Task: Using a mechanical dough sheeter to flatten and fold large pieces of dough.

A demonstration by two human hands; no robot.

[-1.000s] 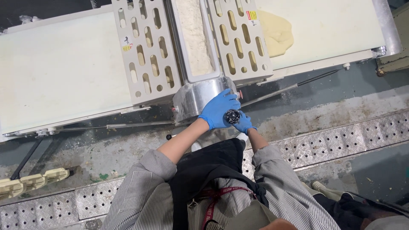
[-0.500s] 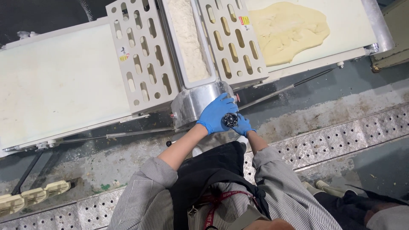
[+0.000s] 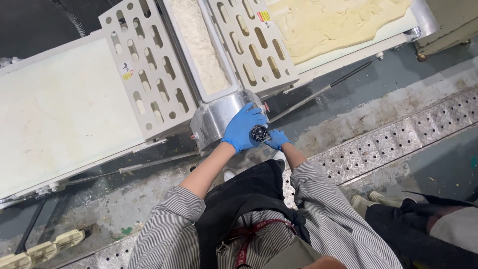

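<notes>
I look down on a dough-sheeting machine. My left hand (image 3: 242, 127), in a blue glove, is curled over the polished metal housing (image 3: 214, 117) and around a lever with a black knob (image 3: 258, 133). My right hand (image 3: 277, 140), also gloved, grips the same lever just under the knob. A wide yellowish dough sheet (image 3: 338, 22) lies on the right belt. Between two perforated white guards (image 3: 149, 74) sits a trough of flour (image 3: 201, 47). The left belt (image 3: 59, 109) is bare white.
Thin metal rods (image 3: 318, 90) run under the belts. A diamond-plate strip (image 3: 393, 142) crosses the dirty grey floor. Another person's dark trousers and shoe (image 3: 418, 224) stand at the lower right. A beige segmented object (image 3: 40, 246) lies at the lower left.
The dough sheet has spread further along the right belt toward the guards. Both hands have stayed on the knobbed lever while the view shifted slightly.
</notes>
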